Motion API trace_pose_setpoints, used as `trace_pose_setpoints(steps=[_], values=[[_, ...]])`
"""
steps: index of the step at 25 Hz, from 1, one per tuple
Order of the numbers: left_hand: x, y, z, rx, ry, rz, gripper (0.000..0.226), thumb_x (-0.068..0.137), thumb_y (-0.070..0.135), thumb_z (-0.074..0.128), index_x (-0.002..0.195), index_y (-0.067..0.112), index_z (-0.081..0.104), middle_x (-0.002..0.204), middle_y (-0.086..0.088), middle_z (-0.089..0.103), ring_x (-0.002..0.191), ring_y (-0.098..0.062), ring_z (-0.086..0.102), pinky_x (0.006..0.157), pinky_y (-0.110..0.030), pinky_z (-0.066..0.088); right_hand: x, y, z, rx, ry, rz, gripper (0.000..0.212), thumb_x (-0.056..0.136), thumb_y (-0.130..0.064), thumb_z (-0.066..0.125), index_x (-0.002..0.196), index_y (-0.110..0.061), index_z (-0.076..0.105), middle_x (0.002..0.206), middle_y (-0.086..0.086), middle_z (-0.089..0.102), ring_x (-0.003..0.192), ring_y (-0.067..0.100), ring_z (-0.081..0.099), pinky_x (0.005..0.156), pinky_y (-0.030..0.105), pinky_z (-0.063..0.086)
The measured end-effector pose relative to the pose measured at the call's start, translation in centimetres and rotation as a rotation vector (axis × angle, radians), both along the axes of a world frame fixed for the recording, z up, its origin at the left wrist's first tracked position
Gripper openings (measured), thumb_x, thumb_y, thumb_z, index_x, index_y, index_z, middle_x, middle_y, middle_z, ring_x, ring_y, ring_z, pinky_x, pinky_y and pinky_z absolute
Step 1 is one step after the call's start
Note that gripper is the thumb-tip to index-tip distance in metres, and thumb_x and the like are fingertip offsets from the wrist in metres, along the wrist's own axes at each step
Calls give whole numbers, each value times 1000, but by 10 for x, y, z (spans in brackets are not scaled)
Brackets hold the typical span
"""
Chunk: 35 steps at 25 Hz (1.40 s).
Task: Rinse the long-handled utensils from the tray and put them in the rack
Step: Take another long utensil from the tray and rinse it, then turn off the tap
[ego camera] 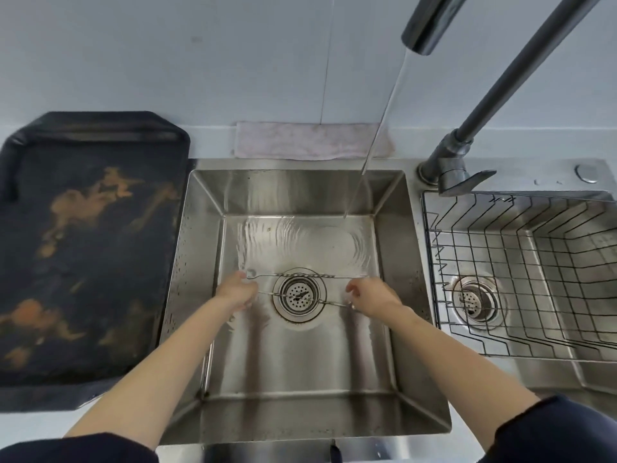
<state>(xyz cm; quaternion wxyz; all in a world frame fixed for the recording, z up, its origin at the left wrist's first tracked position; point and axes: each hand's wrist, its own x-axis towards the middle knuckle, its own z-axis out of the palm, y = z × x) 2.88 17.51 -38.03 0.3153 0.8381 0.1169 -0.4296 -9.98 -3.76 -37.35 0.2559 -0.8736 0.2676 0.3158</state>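
Note:
Two thin long-handled metal utensils lie across the bottom of the left sink basin (300, 362), over its drain (298, 295). The farther utensil (307, 275) has a twisted middle and a loop at its left end. My left hand (235, 290) is curled around the left end of the nearer utensil (330, 302). My right hand (372, 297) pinches that utensil's right end. The dark tray (86, 248) with orange stains sits left of the sink and has no utensils in it. The wire rack (521, 279) sits in the right basin and holds nothing.
Water (374, 138) runs from the tall dark faucet (467, 138) onto the basin floor behind my hands. A folded pale cloth (310, 140) lies behind the sink by the wall. The right basin has its own drain (474, 300) under the rack.

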Motion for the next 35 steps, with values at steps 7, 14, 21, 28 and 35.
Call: trace_pose_setpoints(steps=[7, 14, 21, 28, 35], values=[[10, -44, 114, -96, -374, -281, 42, 92, 21, 47, 132, 7, 44, 140, -14, 47, 129, -28, 44, 108, -32, 32, -4, -10, 67, -26, -223, 8, 35, 93, -17, 44, 126, -16, 55, 127, 9, 61, 114, 27, 58, 99, 37, 48], [9, -117, 249, -459, -756, -239, 35, 92, 21, 43, 124, 10, 52, 131, -11, 55, 122, -27, 51, 108, -41, 39, -15, -52, 150, -163, -627, -151, 28, 90, -13, 45, 108, -16, 67, 115, 7, 67, 104, 28, 63, 90, 42, 52], [-13, -165, 330, -700, -967, -340, 44, 90, 17, 45, 133, 17, 38, 113, 2, 53, 93, -10, 50, 58, -6, 45, -22, -90, 184, -335, -816, -270, 26, 92, -12, 46, 113, -13, 61, 124, 10, 48, 99, 30, 60, 79, 41, 53], [-13, -189, 314, -517, -1282, -440, 29, 92, 16, 43, 118, 4, 41, 62, 9, 39, 53, -6, 40, 47, -14, 30, -11, -106, 178, -362, -757, -262, 26, 92, -8, 47, 112, -7, 65, 114, 16, 62, 101, 34, 60, 81, 39, 50], [-10, -189, 306, -528, -1390, -455, 24, 93, 14, 40, 113, 1, 44, 67, -2, 46, 56, -19, 43, 52, -26, 30, -8, -123, 182, -419, -633, -153, 21, 92, -21, 53, 103, -17, 70, 105, 15, 69, 99, 36, 60, 73, 36, 48]])
